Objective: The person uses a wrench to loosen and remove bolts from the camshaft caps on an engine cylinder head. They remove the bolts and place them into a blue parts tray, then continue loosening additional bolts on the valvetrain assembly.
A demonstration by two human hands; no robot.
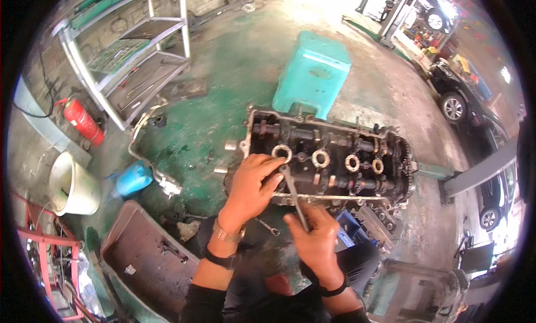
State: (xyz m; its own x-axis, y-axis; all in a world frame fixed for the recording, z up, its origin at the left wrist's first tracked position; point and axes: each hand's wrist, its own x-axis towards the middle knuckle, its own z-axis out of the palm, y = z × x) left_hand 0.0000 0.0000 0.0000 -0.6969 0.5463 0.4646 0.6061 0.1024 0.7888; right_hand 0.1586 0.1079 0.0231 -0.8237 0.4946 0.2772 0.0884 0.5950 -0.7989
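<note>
An engine cylinder head (312, 183) lies in front of me, dark and oily inside, with several pale round rings along its middle. My right hand (317, 234) is wrapped round the lower end of a long metal wrench (295, 199). The wrench slants up and left over the near edge to the left part of the cylinder head. At its upper end is my left hand (252, 184), with index finger and thumb closed about the tip. The other left fingers are partly hidden behind that hand.
Beyond the cylinder head stands a turquoise stool (315, 66). A brown tub (145, 256) sits at the near left, another wrench (271, 228) on the floor, a blue crate (349, 228) at right. Farther left are a fire extinguisher (82, 121), a bucket (73, 183) and a metal shelf (134, 72).
</note>
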